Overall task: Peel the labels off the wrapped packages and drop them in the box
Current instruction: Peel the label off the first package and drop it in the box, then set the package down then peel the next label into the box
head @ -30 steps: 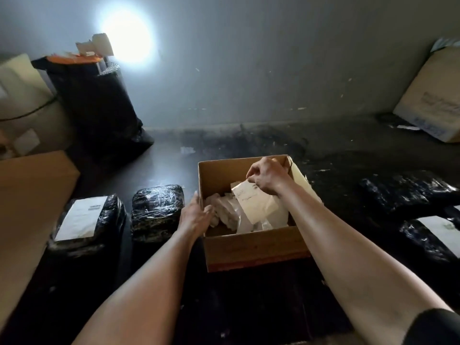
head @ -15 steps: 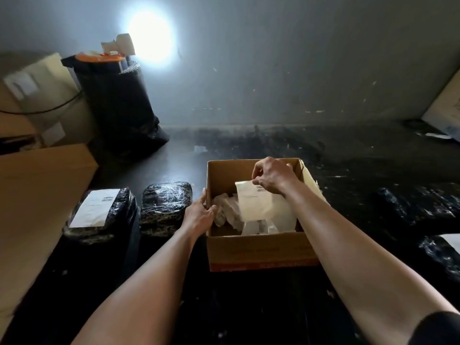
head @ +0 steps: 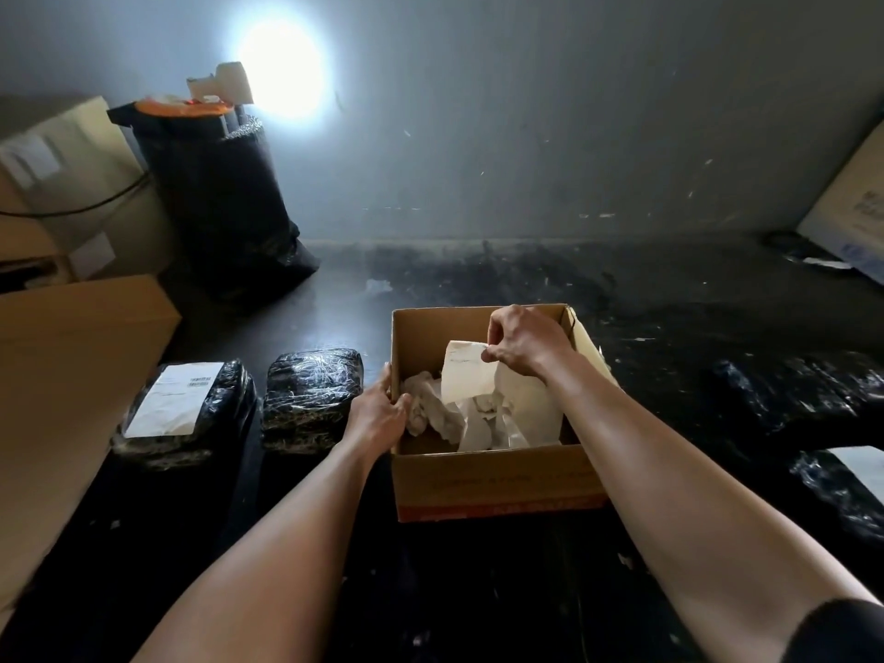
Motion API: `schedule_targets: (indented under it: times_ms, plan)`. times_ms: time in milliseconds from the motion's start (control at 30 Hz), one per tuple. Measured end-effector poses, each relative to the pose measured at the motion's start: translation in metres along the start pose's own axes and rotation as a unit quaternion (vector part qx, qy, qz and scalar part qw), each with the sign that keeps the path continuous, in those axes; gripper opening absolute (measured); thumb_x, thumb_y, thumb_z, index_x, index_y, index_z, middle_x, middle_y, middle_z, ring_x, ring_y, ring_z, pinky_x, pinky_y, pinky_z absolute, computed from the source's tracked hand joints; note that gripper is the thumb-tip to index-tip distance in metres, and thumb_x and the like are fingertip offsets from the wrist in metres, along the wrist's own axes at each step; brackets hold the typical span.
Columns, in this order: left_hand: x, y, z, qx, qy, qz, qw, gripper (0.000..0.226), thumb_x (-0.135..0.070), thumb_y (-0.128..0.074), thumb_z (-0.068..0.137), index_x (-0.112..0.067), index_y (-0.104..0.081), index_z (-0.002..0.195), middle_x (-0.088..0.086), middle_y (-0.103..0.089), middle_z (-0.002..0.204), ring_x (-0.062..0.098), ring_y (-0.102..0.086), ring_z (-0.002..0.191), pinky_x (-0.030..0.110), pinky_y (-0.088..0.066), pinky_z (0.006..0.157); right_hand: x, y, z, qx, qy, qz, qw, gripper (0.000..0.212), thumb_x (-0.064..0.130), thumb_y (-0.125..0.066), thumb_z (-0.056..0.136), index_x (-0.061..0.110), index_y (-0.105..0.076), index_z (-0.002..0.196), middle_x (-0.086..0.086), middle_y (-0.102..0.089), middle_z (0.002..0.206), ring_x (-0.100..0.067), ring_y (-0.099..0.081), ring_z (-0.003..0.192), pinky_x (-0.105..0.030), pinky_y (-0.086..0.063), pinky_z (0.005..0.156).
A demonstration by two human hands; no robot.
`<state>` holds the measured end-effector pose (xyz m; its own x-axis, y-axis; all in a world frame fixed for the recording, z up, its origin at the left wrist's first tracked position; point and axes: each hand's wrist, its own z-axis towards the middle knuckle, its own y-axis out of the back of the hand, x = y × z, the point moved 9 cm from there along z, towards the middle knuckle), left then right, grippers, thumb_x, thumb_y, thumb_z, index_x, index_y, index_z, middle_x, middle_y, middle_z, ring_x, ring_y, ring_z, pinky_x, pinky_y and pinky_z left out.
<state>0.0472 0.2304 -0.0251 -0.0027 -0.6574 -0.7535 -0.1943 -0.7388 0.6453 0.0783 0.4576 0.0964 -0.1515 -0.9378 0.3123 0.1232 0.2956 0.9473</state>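
Note:
An open cardboard box [head: 497, 480] stands on the dark floor in front of me, with several crumpled white labels [head: 445, 413] inside. My right hand [head: 524, 339] hangs over the box and pinches the top corner of a white label [head: 466, 375] that dangles into it. My left hand [head: 382, 409] grips the box's left wall at the rim. Left of the box lie two black wrapped packages: the nearer one [head: 311, 394] shows no label, the farther one [head: 191, 409] carries a white label [head: 174, 397].
More black wrapped packages lie at the right [head: 789, 394], one with a white label [head: 861, 466]. A flat cardboard sheet [head: 62, 375] lies at the left. A black bag [head: 215, 198] stands against the back wall, with cartons behind it and another carton [head: 851, 217] at the far right.
The view has swung left. My left hand has moved from beside the box onto its left wall. My right hand still holds the label over the box, now a little higher.

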Motion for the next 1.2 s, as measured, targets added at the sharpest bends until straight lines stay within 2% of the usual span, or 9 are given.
schedule_targets:
  times_ms: [133, 200, 267, 500, 633, 800, 967, 1067, 1200]
  plan:
    - [-0.006, 0.001, -0.002, 0.008, -0.006, 0.004, 1.0, 0.064, -0.029, -0.06, 0.099, -0.033, -0.031, 0.157, 0.012, -0.058, 0.142, 0.027, -0.057, 0.127, 0.027, -0.043, 0.097, 0.002, 0.001, 0.001, 0.007, 0.002, 0.002, 1.0, 0.026, 0.029, -0.083, 0.08, 0.027, -0.058, 0.077, 0.007, -0.065, 0.082, -0.016, -0.066, 0.083, -0.029, -0.052, 0.069]
    - [-0.007, 0.002, -0.004, 0.016, -0.002, 0.004, 1.0, 0.067, -0.03, -0.06, 0.1, -0.031, -0.027, 0.158, 0.012, -0.054, 0.146, 0.028, -0.053, 0.132, 0.031, -0.042, 0.104, 0.006, 0.001, 0.001, 0.019, 0.005, 0.001, 1.0, 0.015, 0.025, -0.08, 0.082, 0.026, -0.066, 0.089, 0.004, -0.071, 0.096, -0.017, -0.068, 0.09, -0.033, -0.057, 0.078]
    - [-0.006, 0.003, -0.002, 0.03, -0.003, 0.014, 0.999, 0.068, -0.033, -0.06, 0.099, -0.03, -0.027, 0.158, 0.012, -0.054, 0.146, 0.029, -0.053, 0.132, 0.033, -0.042, 0.107, 0.009, 0.001, 0.001, 0.02, 0.008, -0.001, 1.0, 0.019, 0.018, -0.073, 0.086, 0.025, -0.071, 0.104, 0.002, -0.073, 0.11, -0.018, -0.069, 0.098, -0.036, -0.058, 0.087]
    - [-0.017, 0.037, 0.008, 0.021, -0.036, 0.09, 0.995, 0.062, -0.046, -0.06, 0.097, -0.013, -0.047, 0.148, 0.014, -0.055, 0.145, 0.029, -0.054, 0.131, 0.04, -0.045, 0.109, 0.039, 0.006, 0.003, 0.012, 0.015, 0.021, 1.0, 0.019, 0.018, -0.064, 0.09, 0.018, -0.071, 0.108, -0.004, -0.073, 0.111, -0.021, -0.07, 0.099, -0.034, -0.056, 0.085]
    - [-0.02, 0.08, 0.015, -0.008, -0.081, 0.163, 0.983, 0.055, -0.049, -0.061, 0.094, -0.015, -0.057, 0.137, 0.015, -0.063, 0.132, 0.031, -0.058, 0.121, 0.039, -0.048, 0.097, 0.073, -0.005, 0.006, 0.028, 0.02, 0.033, 0.999, 0.024, 0.028, -0.066, 0.093, 0.016, -0.068, 0.114, -0.005, -0.072, 0.114, -0.023, -0.069, 0.104, -0.033, -0.054, 0.086]
    - [0.003, 0.132, 0.024, -0.03, -0.096, 0.217, 0.971, 0.062, -0.05, -0.065, 0.091, -0.009, -0.057, 0.138, 0.018, -0.061, 0.134, 0.033, -0.057, 0.124, 0.039, -0.046, 0.1, 0.127, -0.034, 0.015, 0.068, 0.029, 0.027, 0.997, 0.047, 0.042, -0.067, 0.093, 0.012, -0.062, 0.129, -0.008, -0.067, 0.128, -0.027, -0.065, 0.115, -0.039, -0.055, 0.097]
    - [0.051, 0.158, 0.039, -0.021, -0.105, 0.242, 0.964, 0.055, -0.061, -0.072, 0.08, -0.015, -0.064, 0.108, 0.012, -0.07, 0.109, 0.029, -0.067, 0.099, 0.037, -0.057, 0.083, 0.174, -0.083, 0.023, 0.111, 0.032, 0.013, 0.993, 0.06, 0.049, -0.067, 0.092, 0.011, -0.054, 0.137, -0.011, -0.059, 0.138, -0.028, -0.056, 0.125, -0.041, -0.047, 0.104]
    - [0.081, 0.165, 0.049, -0.007, -0.104, 0.252, 0.962, 0.06, -0.062, -0.074, 0.076, -0.019, -0.063, 0.116, 0.007, -0.071, 0.106, 0.026, -0.069, 0.097, 0.036, -0.058, 0.081, 0.193, -0.116, 0.027, 0.135, 0.029, 0.003, 0.99, 0.058, 0.047, -0.069, 0.091, 0.009, -0.055, 0.133, -0.014, -0.061, 0.135, -0.031, -0.057, 0.123, -0.043, -0.048, 0.104]
    - [0.116, 0.165, 0.062, 0.02, -0.091, 0.267, 0.959, 0.077, -0.075, -0.063, 0.072, -0.022, -0.059, 0.127, 0.008, -0.069, 0.105, 0.028, -0.067, 0.099, 0.04, -0.057, 0.085, 0.198, -0.155, 0.031, 0.168, 0.009, -0.011, 0.986, 0.049, 0.037, -0.071, 0.093, 0.006, -0.059, 0.128, -0.014, -0.065, 0.128, -0.03, -0.06, 0.118, -0.038, -0.05, 0.098]
